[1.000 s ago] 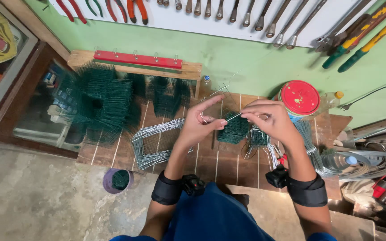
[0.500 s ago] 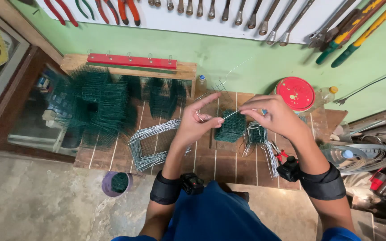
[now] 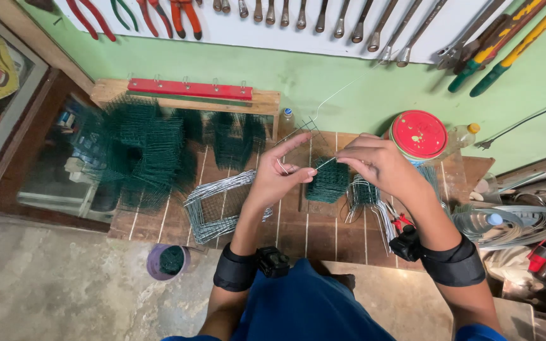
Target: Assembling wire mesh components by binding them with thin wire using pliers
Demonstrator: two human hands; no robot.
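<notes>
Pinching thin wire (image 3: 325, 162) between left hand (image 3: 277, 180) and right hand (image 3: 380, 164), fingertips closed; likely light, springy, best gripping near the ends.

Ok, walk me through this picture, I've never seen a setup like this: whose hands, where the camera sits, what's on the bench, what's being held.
There is no machine here. The camera sits on a person's head and looks down, so the two bare hands are that person's own, each with a black band at the wrist. The left hand and the right hand meet over a wooden bench and pinch a thin wire between their fingertips. On the bench lie stacks of green wire mesh, a bundle of bent grey wire frames, a small green mesh piece under the hands, and a tin with a red lid. Pliers and spanners hang on the wall above. A small purple tub stands on the floor.
</notes>
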